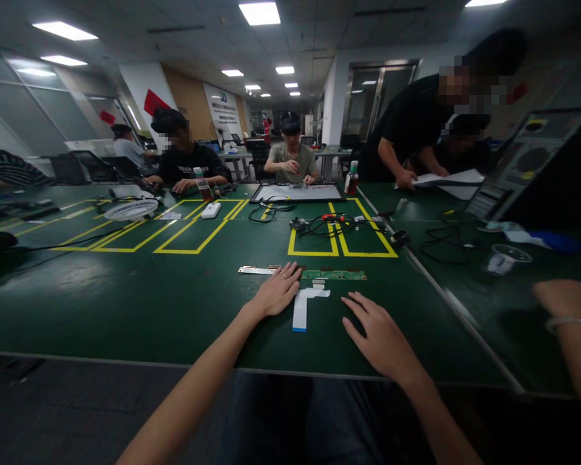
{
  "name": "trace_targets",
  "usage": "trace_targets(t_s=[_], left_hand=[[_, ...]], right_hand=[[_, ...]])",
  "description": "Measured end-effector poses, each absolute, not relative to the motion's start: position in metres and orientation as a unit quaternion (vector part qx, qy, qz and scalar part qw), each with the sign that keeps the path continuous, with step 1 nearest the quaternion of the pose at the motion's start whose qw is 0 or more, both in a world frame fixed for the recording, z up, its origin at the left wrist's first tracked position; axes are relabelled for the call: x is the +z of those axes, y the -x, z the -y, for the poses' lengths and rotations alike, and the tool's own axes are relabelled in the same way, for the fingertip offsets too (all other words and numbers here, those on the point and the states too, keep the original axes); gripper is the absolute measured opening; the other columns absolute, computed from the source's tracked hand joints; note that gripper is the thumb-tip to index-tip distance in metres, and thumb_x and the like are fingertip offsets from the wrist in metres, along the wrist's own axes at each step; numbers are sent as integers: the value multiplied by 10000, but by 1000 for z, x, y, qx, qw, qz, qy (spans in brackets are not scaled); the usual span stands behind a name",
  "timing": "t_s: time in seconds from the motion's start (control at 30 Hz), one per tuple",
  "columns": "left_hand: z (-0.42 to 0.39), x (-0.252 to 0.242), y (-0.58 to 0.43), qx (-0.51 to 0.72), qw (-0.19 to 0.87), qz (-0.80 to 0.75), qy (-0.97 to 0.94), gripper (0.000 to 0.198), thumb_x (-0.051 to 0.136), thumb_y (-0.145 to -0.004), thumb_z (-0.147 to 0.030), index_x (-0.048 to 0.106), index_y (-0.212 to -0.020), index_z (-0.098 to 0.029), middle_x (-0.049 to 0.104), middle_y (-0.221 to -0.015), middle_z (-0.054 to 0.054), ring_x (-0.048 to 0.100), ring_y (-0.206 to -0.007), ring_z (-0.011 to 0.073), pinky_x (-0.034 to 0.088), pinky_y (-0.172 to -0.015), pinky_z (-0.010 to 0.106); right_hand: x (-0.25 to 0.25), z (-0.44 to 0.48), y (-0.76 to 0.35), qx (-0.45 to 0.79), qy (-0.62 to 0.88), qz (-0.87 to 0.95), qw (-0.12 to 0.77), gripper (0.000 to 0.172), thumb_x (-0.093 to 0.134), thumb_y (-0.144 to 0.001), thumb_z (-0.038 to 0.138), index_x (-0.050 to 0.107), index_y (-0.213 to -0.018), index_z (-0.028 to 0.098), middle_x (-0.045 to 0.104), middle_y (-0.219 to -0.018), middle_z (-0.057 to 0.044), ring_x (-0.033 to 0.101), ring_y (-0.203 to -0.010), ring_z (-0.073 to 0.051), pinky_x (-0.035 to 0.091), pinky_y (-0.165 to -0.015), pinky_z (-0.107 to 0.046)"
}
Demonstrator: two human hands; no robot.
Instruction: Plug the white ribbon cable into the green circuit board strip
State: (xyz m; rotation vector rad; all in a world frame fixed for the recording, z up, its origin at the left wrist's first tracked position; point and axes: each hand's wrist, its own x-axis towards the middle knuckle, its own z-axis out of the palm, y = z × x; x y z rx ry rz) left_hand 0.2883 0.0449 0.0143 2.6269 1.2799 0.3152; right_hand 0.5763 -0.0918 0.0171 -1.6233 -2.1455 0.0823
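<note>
The left hand (279,290), fingers slightly parted, lies across a board (330,275) stretched left to right on the table (174,310). A white ribbon (300,311), its long leg pointing toward the near edge, lies between the hands, nearer the left; the right hand (375,329) spreads its fingers, empty.

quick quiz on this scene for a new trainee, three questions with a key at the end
1. Which thing does the left hand reach over?
a) a bottle
b) a circuit board
c) a fan

2. Fill in "near" or "far", as the wearer sees it: the flat white cable points its blue end toward the ___ edge of the table.

3. True or false: the right hand is gripping the flat white cable.

Key: 1 b; 2 near; 3 false, the right hand is open and apart from it.
</note>
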Motion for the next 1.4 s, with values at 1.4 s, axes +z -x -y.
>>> trace_targets(t_s=[1.4], left_hand=[[-29,20,-292,177,99,-353,-913,593,332,-1108,-511,524,-1555,-172,461,-1662,126,387,-1577,263,303,-1310,476]], right_hand=[[36,48,-532,26,517,842,150,542,441,-1074,434,516,-1565,216,557,-1581,-131,485,-1467,-293,404,-1182,-500]])
